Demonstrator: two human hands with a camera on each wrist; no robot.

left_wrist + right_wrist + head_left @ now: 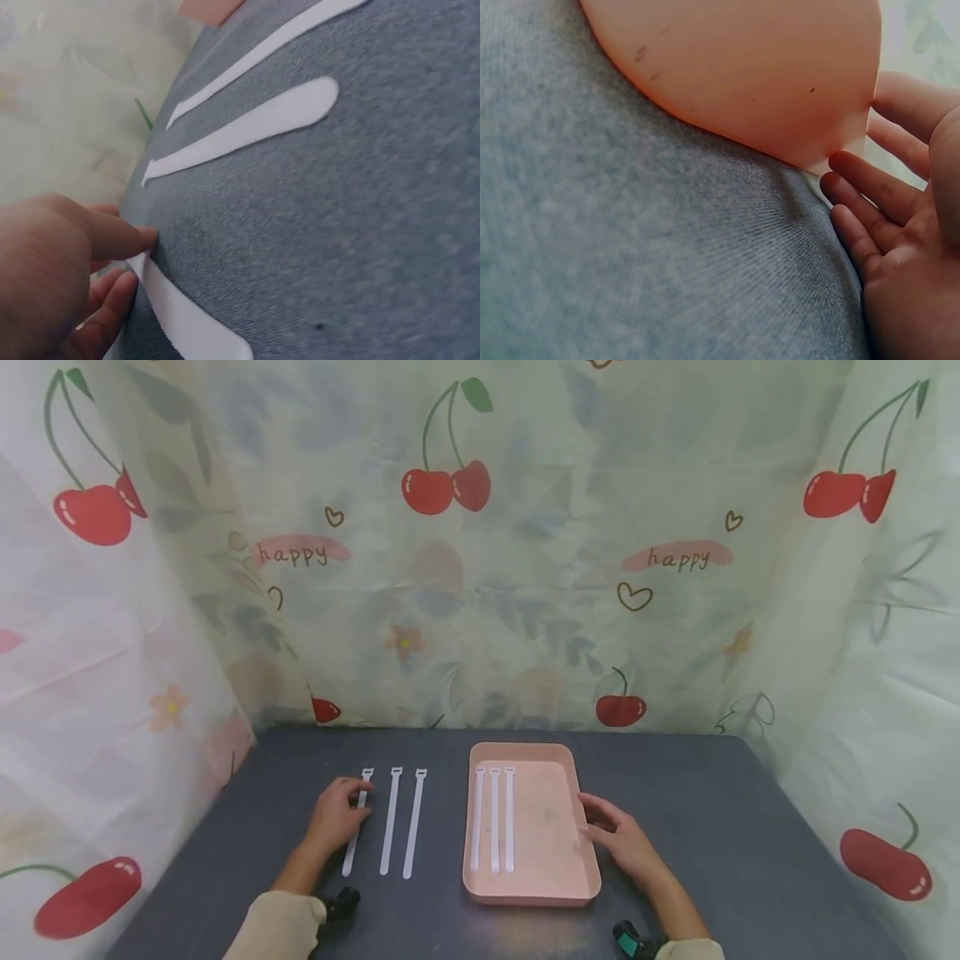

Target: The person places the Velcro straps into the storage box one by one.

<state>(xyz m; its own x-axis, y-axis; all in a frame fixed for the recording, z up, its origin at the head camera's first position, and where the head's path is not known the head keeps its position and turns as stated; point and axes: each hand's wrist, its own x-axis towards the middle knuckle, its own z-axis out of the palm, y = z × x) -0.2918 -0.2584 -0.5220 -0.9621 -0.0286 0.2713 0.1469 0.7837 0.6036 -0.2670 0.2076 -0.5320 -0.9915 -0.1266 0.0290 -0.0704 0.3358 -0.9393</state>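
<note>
My left hand (336,817) pinches a white strap (184,315) with a slotted head, at the left of the dark table. In the left wrist view its thumb and fingers meet on the strap, and the rounded tail slants away from them. Two more white straps (391,821) (415,823) lie side by side just to the right. Inside a shallow pink tray (551,827) three similar straps (495,818) lie parallel along its left side. My right hand (622,839) touches the tray's right side, fingers loosely extended against its outer wall.
The dark cloth-covered table (675,777) runs back to a hanging curtain (517,610) printed with cherries, which also closes off both sides. Dark wrist bands (341,903) (633,941) sit at both sleeves.
</note>
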